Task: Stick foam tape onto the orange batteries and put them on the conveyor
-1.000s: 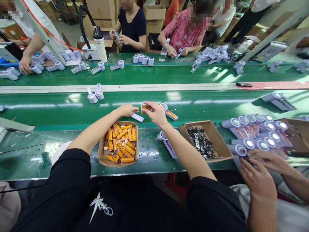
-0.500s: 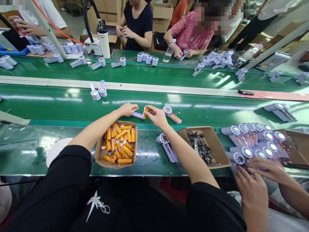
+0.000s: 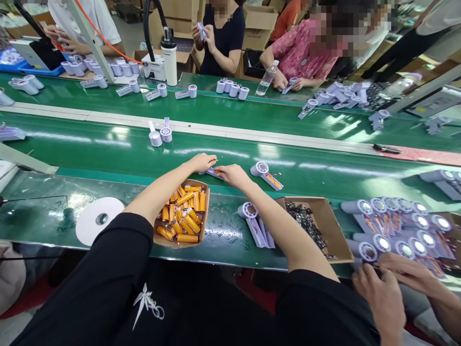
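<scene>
Lilac casing (image 3: 215, 173) partly hidden by hands (image 3: 233, 175), contents too sm. to tell; far-R carton (image 3: 454, 223) cut off @ edge.

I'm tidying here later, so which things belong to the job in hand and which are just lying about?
Likely in the job:
lilac casing at the left hand and right hand
orange cylinders in the cardboard box
lilac unit showing orange inside, on the belt

Seemingly lying about:
white disc on the bench
water bottle on the far side
black object on the red strip

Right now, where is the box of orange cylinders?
The box is left of centre in the head view, on the green bench, partly hidden by the left forearm.
</scene>
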`<action>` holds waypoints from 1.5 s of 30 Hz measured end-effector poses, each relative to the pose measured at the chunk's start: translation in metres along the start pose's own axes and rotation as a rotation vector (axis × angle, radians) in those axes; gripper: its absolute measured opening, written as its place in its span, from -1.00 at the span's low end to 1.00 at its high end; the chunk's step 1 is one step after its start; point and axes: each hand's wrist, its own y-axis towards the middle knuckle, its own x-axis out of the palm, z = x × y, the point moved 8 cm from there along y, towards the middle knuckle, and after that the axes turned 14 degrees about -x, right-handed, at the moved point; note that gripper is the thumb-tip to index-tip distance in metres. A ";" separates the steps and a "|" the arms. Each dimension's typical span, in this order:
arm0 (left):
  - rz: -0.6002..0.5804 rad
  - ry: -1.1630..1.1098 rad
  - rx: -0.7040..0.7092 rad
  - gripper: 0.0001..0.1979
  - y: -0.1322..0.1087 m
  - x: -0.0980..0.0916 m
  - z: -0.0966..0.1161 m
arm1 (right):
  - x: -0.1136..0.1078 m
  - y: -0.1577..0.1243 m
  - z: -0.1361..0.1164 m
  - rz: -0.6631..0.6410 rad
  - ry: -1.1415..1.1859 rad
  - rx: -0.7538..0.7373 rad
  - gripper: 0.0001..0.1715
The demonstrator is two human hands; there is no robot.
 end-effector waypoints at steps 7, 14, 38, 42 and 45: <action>-0.029 -0.107 -0.032 -0.66 0.011 0.001 0.005 | 0.002 0.019 -0.016 -0.207 -0.162 0.063 -0.46; 0.439 -0.056 -0.283 -0.40 -0.035 -0.094 -0.097 | -0.021 -0.007 0.018 -0.185 -0.184 0.133 -0.54; 0.367 -0.041 -0.255 -0.48 -0.253 -0.090 -0.149 | 0.012 -0.243 -0.090 0.560 0.474 0.224 -0.67; 0.301 0.009 -0.346 -0.46 -0.272 -0.078 -0.165 | 0.017 -0.237 -0.112 0.551 0.555 0.169 -0.68; 0.193 0.018 -0.262 -0.47 -0.278 -0.067 -0.158 | 0.010 -0.214 -0.127 0.508 0.566 0.102 -0.69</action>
